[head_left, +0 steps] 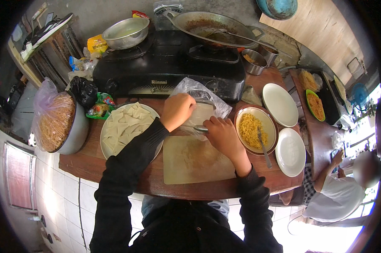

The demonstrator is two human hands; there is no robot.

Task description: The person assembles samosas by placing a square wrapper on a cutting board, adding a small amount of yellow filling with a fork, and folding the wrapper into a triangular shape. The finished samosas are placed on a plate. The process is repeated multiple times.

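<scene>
My left hand (178, 110) is curled shut on the mouth of a clear plastic bag (203, 101) holding a pale flat slab, and my right hand (222, 134) is closed around a metal knife handle (197, 128) just below it. The two hands nearly touch, left slightly farther from me. The bag lies at the far edge of the wooden cutting board (194, 162), between the board and the black gas stove (169, 69). Its long axis runs from my hands away toward the stove's right front corner, so the left hand is the nearer one to it.

Left of the board a plate of cut dough squares (125, 126) sits under my left forearm. Right of it a brown-rimmed bowl of yellow noodles (251, 128) holds a fork (263, 147), and two empty white plates (289, 149) stand toward the worktop's right edge. At the left end is a big pot of dry noodles (57, 122) under plastic. On the stove are a steel bowl (127, 31) and a wok (213, 27). Another person in a white shirt (338, 194) sits beyond the right corner.
</scene>
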